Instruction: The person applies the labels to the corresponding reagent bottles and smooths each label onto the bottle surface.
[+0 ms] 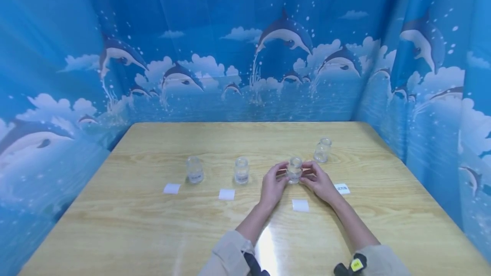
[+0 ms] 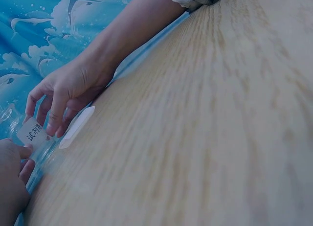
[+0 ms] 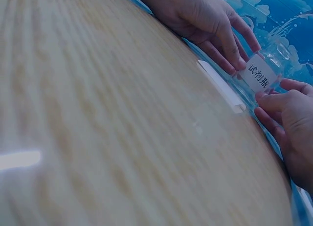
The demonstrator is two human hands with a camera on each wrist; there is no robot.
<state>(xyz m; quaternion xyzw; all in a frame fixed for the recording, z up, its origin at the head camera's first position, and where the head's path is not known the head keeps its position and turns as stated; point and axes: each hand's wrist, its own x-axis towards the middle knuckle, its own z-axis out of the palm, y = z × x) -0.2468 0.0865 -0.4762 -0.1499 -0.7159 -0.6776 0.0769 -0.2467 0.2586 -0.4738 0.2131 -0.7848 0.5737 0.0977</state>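
Observation:
A small clear glass reagent bottle (image 1: 294,171) stands upright between my two hands. Its white label (image 3: 259,73) with printed black characters faces me. My left hand (image 1: 273,185) grips the bottle from the left, thumb at the label's edge. From the other side my right hand (image 1: 316,183) holds it, with thumb and fingers around the glass. In the left wrist view the label (image 2: 32,131) shows between both thumbs. A white paper slip (image 1: 300,205) lies on the table just in front of the bottle.
Left of my hands stand two labelled glass bottles (image 1: 241,171) (image 1: 195,171), with white slips (image 1: 226,194) (image 1: 171,188) before them. Another glass bottle (image 1: 322,150) stands behind my right hand. A printed label (image 1: 342,188) lies beside my right wrist. A dolphin-patterned curtain (image 1: 245,46) surrounds the wooden table (image 1: 115,225).

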